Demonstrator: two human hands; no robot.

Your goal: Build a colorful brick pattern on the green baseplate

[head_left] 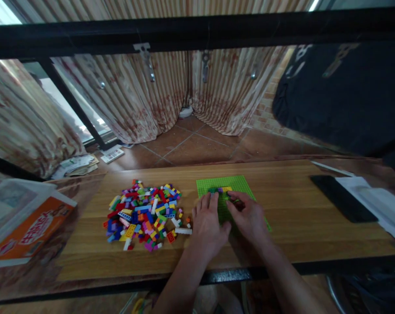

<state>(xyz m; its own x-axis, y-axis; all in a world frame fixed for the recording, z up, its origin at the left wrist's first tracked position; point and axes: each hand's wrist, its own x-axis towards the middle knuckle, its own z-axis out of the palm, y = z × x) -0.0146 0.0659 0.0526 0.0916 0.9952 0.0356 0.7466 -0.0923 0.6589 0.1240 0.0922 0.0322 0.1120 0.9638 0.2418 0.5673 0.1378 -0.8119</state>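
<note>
A bright green studded baseplate (241, 183) lies on the wooden tabletop in front of me. Near its far side a short row of toy building bricks (221, 190) shows green, purple and yellow. My left hand (208, 224) rests palm down over the plate's left part, fingers stretched forward, their tips at the green end of the row. From the right, my right hand (250, 216) reaches in with thumb and forefinger curled together by the yellow end. Whatever is between those fingers is too small and shaded to name.
Left of the plate spreads a pile of mixed loose bricks (145, 213). A clear plastic box with an orange label (30, 226) stands at the far left. A black flat object (343, 198) and white sheets (377, 205) lie at the right. A dark bar (191, 32) crosses above.
</note>
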